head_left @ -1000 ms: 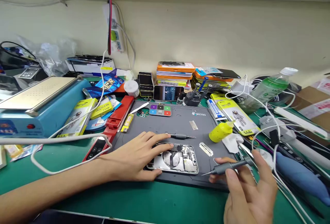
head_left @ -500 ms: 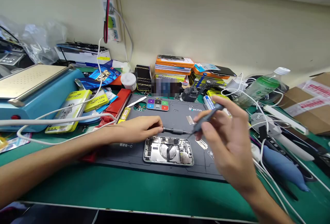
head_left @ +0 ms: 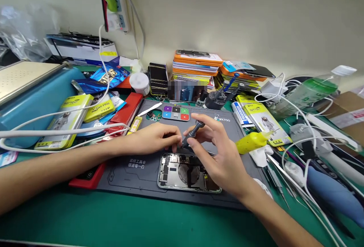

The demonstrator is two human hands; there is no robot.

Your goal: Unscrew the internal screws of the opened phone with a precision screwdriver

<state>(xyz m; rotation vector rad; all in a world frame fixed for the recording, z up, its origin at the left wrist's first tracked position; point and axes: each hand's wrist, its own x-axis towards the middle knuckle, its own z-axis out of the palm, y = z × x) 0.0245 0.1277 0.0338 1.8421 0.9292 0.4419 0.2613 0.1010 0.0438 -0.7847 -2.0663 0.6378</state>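
Note:
An opened phone [head_left: 176, 176] lies flat on the dark work mat [head_left: 125, 178], its inner parts and a round coil showing. My right hand [head_left: 220, 154] is closed around a dark grey screwdriver [head_left: 195, 128], held at a slant above the phone's far edge, with its lower end pointing down and left. Beside that end, my left hand [head_left: 159, 139] rests on the mat with its fingers curled together. Whatever its fingertips pinch is hidden.
A small tray with coloured squares [head_left: 176, 113] sits behind my hands. To the right are a yellow bottle [head_left: 251, 142], tweezers, cables and a blue air blower [head_left: 335, 190]. Battery packs [head_left: 65, 121] and a red case [head_left: 126, 108] lie left. A tool holder [head_left: 214, 101] stands behind.
My right hand has moved left with its screwdriver, up to my left hand. A second screwdriver by my left fingertips is now out of sight. The camera view has shifted.

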